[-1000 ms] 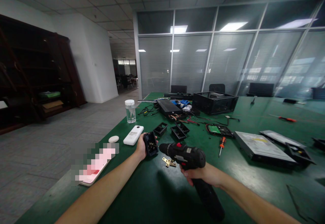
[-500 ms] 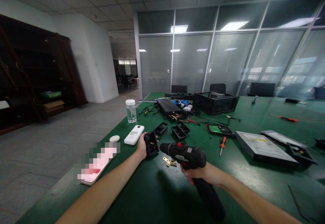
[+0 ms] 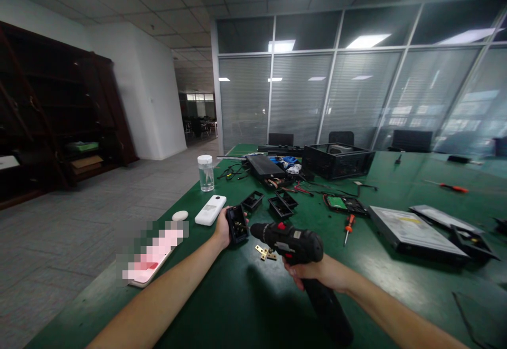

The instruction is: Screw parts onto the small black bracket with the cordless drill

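Note:
My left hand (image 3: 222,228) is closed round a small black plastic socket housing (image 3: 237,224), held upright on the green table (image 3: 245,307) with its open face turned to the right. My right hand (image 3: 317,274) grips the handle of a black cordless drill (image 3: 295,242). The drill's chuck points left and sits right next to the housing. A few brass contact pieces (image 3: 265,253) lie on the table just below the drill's nose.
Two more black housings (image 3: 279,204) lie behind. A white remote-like box (image 3: 210,210), a white pebble-shaped thing (image 3: 180,215), a water glass (image 3: 206,172) stand left. A red-handled screwdriver (image 3: 347,225), an optical drive (image 3: 415,230), a black open case (image 3: 337,160) and cables lie right.
Nothing has visibly changed apart from a slight shift of the camera; both hands keep their hold in the same place.

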The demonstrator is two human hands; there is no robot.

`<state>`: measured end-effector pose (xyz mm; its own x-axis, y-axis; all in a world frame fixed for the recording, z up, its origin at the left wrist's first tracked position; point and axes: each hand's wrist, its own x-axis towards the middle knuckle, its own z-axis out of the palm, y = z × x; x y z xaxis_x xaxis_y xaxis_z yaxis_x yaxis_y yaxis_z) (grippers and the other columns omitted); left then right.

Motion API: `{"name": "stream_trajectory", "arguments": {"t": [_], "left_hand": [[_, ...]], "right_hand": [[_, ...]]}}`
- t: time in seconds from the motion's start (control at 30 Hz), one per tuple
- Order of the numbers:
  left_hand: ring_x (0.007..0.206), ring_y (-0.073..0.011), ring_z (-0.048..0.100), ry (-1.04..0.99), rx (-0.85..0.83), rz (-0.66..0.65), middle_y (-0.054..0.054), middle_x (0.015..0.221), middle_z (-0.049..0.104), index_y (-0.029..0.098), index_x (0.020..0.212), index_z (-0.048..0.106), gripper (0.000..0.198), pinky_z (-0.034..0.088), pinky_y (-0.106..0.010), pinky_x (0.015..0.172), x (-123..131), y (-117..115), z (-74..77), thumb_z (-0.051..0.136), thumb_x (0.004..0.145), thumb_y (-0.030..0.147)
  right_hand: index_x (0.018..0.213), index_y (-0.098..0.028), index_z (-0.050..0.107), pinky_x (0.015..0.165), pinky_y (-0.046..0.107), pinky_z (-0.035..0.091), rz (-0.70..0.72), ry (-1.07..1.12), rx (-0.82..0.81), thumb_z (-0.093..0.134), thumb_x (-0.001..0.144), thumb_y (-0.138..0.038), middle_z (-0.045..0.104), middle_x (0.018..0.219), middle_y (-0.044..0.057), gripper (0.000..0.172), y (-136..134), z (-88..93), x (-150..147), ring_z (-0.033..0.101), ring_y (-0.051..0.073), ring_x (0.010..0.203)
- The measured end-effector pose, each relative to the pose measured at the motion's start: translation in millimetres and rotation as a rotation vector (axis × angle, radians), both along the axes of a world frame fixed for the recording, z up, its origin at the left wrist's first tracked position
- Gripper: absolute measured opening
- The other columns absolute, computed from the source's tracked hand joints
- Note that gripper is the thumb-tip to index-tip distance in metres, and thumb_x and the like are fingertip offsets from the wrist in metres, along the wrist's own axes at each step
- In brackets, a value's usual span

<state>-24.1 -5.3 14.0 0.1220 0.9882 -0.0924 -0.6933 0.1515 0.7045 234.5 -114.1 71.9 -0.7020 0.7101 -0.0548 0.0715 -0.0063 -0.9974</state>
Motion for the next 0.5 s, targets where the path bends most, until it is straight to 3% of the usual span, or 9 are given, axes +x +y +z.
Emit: {"name": "stream_trajectory", "arguments": {"t": [0.5], "left_hand": [[0.065, -0.0243, 0.062, 0.034, 0.023, 0.006, -0.012, 0.077, 0.064, 0.010, 0.085, 0.060, 0.039, 0.048, -0.038, 0.057, -0.6, 4.0, -5.3, 0.041, 0.075, 0.042]], "right_hand": [[0.081, -0.015, 0.054, 0.053, 0.023, 0.038, 0.016, -0.032, 0.033, 0.064, 0.069, -0.027, 0.053, 0.063, -0.003, 0.019, -0.1, -4.1, 0.0, 0.051, 0.010, 0.054]]}}
